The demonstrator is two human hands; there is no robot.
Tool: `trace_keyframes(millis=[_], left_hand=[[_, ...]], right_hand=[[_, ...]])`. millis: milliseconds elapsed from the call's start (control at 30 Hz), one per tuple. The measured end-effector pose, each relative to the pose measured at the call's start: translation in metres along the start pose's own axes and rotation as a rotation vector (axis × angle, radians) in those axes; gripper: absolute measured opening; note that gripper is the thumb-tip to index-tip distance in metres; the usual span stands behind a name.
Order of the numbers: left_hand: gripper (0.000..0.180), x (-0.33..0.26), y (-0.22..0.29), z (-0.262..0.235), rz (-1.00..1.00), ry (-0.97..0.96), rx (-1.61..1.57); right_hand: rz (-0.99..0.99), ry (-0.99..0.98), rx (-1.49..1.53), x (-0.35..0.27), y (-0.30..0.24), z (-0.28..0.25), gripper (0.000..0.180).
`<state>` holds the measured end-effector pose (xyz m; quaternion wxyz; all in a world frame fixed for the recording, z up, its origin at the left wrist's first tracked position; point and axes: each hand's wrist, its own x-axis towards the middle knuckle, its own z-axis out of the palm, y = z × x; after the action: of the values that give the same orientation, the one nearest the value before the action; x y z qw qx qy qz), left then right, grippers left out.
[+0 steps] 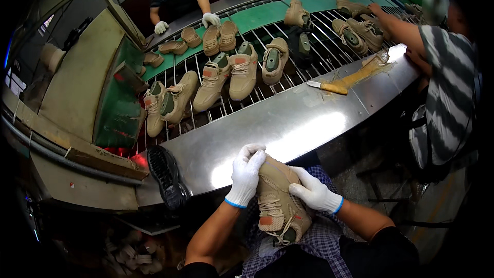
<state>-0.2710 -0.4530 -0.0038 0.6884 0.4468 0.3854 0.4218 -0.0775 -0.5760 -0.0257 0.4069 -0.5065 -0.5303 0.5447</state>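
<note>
Green-bedded conveyor of metal bars (257, 14) spans my view; I judge the rigid bars keep the beige laced sneakers (243, 74) standing. Smooth silver metal ledge (267, 134) borders it, near side. Beige mesh lace-up shoe (280, 188) is over my lap, toe toward the ledge. Ledge's left end: black ridged piece (165, 175), maybe a rubber sole; dim there. White-gloved left hand (246, 174) grips the toe, white-gloved right hand (315, 193) the side, presumably for steadiness. Short-bladed yellow-handled knife (329, 88) lies on the ledge, well apart.
</note>
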Motion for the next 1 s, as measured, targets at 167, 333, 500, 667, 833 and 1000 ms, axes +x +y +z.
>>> trace_keyframes(millis=[167,333,500,667,833,1000], left_hand=[[0.021,-0.011,0.016,0.009,0.049,0.001,0.020],[0.029,-0.018,0.023,0.019,0.099,-0.033,0.007],[0.039,-0.034,0.037,0.030,0.149,-0.002,-0.268],[0.060,-0.039,-0.044,-0.045,-0.221,-0.163,-0.399],[0.089,-0.090,-0.030,-0.052,-0.520,-0.200,-0.521],[0.073,-0.035,0.024,-0.049,-0.138,-0.297,0.444]], right_hand=[[0.102,-0.075,0.222,0.007,-0.017,-0.002,0.062],[0.171,-0.256,-0.007,0.040,-0.055,-0.026,0.059],[0.230,-0.282,-0.592,0.043,-0.168,-0.014,0.080],[-0.617,0.102,-0.484,0.001,-0.144,-0.028,0.097],[-0.498,-0.209,0.335,0.003,-0.072,-0.065,0.066],[0.100,-0.143,0.523,0.004,0.037,-0.062,0.109]])
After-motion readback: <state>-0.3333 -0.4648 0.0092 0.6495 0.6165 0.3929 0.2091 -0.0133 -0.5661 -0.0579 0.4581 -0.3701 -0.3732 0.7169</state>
